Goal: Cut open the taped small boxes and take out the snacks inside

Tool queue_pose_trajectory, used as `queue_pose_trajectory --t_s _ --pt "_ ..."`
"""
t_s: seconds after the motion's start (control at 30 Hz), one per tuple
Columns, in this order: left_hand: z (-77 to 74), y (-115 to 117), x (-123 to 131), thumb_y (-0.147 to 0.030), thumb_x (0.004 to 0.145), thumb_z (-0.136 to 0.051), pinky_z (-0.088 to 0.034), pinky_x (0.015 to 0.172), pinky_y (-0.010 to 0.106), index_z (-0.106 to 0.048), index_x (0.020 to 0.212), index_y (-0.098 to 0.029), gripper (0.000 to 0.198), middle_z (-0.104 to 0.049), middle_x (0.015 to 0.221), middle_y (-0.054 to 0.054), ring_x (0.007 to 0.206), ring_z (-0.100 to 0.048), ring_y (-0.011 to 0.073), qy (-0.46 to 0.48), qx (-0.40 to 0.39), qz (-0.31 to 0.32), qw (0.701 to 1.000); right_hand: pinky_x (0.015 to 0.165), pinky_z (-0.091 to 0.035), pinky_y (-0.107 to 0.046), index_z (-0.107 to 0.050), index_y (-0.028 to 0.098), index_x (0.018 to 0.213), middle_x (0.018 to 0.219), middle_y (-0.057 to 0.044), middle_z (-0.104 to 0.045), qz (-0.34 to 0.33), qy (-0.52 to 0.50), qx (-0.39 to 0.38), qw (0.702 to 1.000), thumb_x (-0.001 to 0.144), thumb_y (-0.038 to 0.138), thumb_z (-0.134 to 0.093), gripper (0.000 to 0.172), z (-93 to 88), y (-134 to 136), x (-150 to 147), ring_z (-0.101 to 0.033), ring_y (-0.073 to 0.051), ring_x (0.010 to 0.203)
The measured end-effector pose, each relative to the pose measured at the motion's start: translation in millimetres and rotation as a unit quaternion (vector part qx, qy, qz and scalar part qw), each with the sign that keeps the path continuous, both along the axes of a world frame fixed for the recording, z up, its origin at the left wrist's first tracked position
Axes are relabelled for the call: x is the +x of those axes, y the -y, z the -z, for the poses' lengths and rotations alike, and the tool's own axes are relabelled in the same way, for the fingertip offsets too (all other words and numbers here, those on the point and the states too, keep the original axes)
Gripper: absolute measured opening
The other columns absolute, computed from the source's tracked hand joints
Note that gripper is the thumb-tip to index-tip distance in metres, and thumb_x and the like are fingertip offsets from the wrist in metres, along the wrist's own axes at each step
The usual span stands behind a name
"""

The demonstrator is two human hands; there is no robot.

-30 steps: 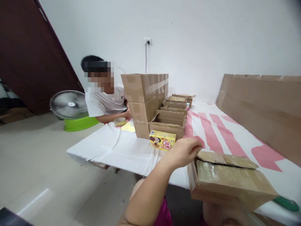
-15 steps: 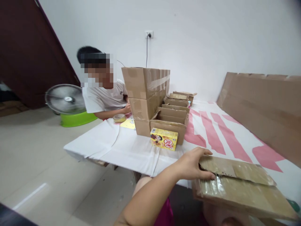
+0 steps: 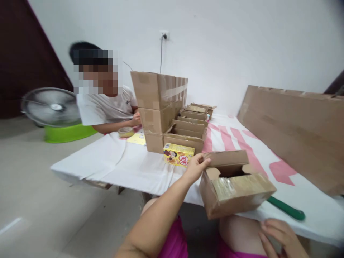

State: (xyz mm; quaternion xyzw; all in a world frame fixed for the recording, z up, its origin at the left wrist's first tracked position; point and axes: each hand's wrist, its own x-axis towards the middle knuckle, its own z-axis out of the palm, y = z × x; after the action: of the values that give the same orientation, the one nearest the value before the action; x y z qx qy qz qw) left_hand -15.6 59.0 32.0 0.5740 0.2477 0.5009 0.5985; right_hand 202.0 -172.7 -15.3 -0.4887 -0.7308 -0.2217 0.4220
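Observation:
My left hand [image 3: 197, 167] pinches the left end of a raised flap on a small cardboard box [image 3: 233, 199]. The box sits at the near table edge, its top partly open, with a dark gap between the flaps and shiny tape on the near one. Below and right of it, my right hand [image 3: 285, 238] is at the bottom of the view, empty, its fingers loosely bent and apart. A green handle [image 3: 288, 208] lies on the table to the right of the box. Just left of the flap stands a yellow printed carton [image 3: 179, 154].
Stacked cardboard boxes [image 3: 150, 120] stand mid-table beside a row of open boxes [image 3: 185, 141]. A tape roll [image 3: 126, 132] lies left. A person [image 3: 107, 111] sits across, near a fan [image 3: 55, 107]. A large cardboard sheet [image 3: 290, 132] leans at the right.
The cardboard box has turned and tipped upright, its flap now lifted and the opening showing. My right hand has come into view, and the green handle is uncovered. The view has shifted right.

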Motion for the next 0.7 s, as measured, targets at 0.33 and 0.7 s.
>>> queue_pose_trajectory --t_s 0.33,0.7 --pt "8.2 3.6 7.4 -0.048 0.076 -0.069 -0.045 0.069 0.024 -0.061 0.092 -0.016 0.036 -0.066 0.082 0.002 0.076 -0.061 0.0160 0.054 0.043 0.005 0.998 0.090 -0.048 -0.044 -0.059 0.021 0.111 0.106 -0.010 -0.066 0.001 0.064 -0.110 0.992 0.092 0.025 -0.049 0.021 -102.4 -59.0 -2.9 -0.060 -0.025 0.104" --pt "9.2 -1.9 2.8 -0.043 0.081 -0.065 -0.049 0.076 0.027 -0.061 0.100 -0.018 0.031 -0.070 0.092 0.005 0.084 -0.065 0.0180 0.088 0.073 -0.071 0.991 0.072 -0.045 -0.035 -0.055 0.019 0.091 0.083 -0.006 -0.060 -0.042 0.108 -0.173 0.978 0.091 0.023 -0.053 0.004 -119.9 -47.6 -36.4 -0.056 -0.020 0.080"
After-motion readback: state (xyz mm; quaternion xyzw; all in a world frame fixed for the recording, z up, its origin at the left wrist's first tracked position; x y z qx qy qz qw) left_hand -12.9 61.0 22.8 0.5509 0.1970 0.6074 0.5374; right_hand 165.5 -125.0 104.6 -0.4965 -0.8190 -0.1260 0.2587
